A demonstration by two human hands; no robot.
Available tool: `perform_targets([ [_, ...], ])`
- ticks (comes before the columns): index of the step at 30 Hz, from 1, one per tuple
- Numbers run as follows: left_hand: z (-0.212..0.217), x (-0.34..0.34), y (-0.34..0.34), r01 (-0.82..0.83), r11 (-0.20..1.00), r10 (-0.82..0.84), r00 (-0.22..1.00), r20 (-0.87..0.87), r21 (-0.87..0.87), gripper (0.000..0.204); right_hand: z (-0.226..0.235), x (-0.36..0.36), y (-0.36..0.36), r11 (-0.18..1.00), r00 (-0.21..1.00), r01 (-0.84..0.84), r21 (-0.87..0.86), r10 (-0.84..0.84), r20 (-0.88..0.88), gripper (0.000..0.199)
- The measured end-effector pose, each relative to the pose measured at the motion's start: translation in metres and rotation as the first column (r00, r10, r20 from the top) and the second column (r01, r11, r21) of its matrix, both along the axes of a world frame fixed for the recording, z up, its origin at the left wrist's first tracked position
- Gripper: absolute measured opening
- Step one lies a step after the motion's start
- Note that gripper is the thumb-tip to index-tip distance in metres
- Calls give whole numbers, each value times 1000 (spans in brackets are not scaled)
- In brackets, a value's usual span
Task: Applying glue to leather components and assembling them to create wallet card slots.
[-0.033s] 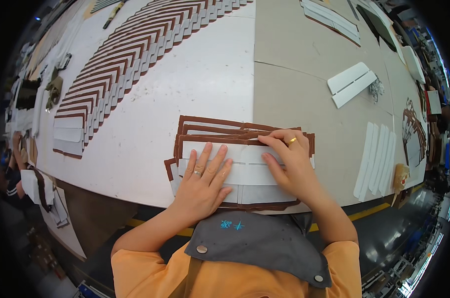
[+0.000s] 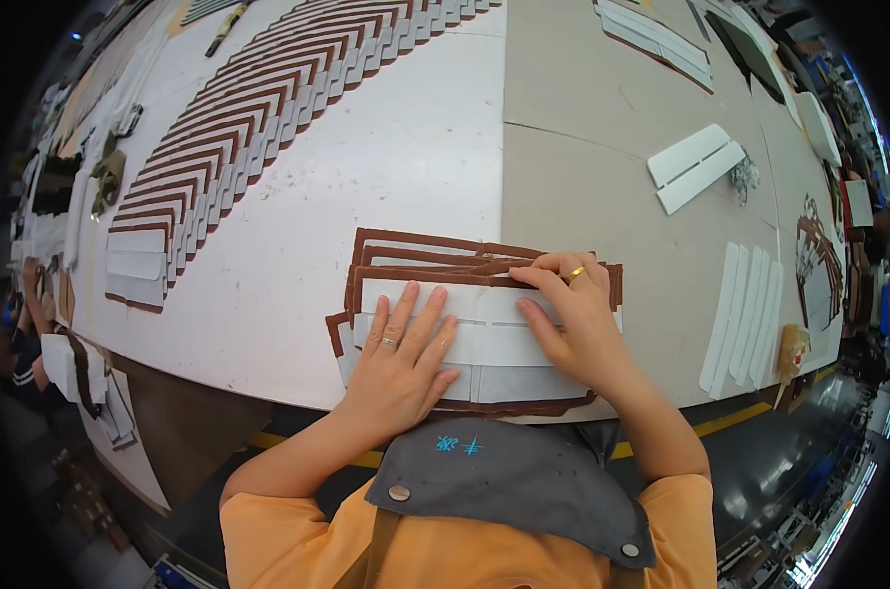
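A stack of white panels with brown folded edges lies at the near edge of the table. My left hand rests flat on the top panel, fingers spread, with a ring on one finger. At the panel's upper brown edge, the bent fingers of my right hand close on the edging, while its thumb lies lower on the white face. What is under the curled right fingers is hidden. The lower panels of the stack stick out unevenly behind and to the left.
A long overlapping row of similar brown-edged panels runs across the far left. Loose white strips and a white slotted piece lie to the right. Beside the strips stands a brush-like tool. Another person's arm shows at far left.
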State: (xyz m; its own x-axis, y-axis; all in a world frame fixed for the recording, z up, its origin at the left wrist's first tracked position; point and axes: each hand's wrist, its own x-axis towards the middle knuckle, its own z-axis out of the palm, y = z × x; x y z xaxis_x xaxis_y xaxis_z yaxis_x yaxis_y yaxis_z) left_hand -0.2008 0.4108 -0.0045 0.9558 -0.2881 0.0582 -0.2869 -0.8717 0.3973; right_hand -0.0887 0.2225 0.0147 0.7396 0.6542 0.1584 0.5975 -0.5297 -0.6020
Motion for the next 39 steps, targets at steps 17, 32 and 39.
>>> perform_targets([
  [17,4,9,18,-274,922,307,948,86,-274,22,14,7,5,995,994,-92,40,90,58,7],
  [32,-4,23,41,-497,308,406,840,-360,-811,37,11,8,-6,997,997,27,67,-23,-72,7],
  [39,-3,23,46,-525,764,568,823,4,-375,41,15,22,-48,990,834,107,-96,-142,-534,14],
])
